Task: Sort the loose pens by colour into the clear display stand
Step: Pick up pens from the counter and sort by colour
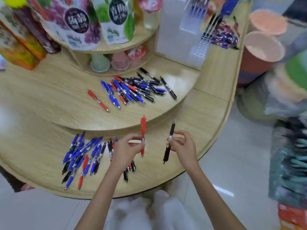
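Observation:
My left hand [126, 149] pinches a red pen [143, 128] held nearly upright above the lower shelf. My right hand [182, 146] pinches a black pen [167, 151], also near upright. A pile of blue, black and red pens [79, 156] lies on the lower shelf to the left, partly hidden behind my left hand. A second mixed pile [136, 88] lies on the upper step, with a single red pen [98, 100] apart on its left. The clear display stand [197, 39] stands at the back right, with several dark pens in its upper part.
The round wooden stepped shelf [41, 97] carries snack bags [78, 25] and small cups [119, 60] at the back. Stacked orange cups [260, 50] and wrapped goods stand to the right. The shelf's curved front edge [207, 150] borders a pale floor.

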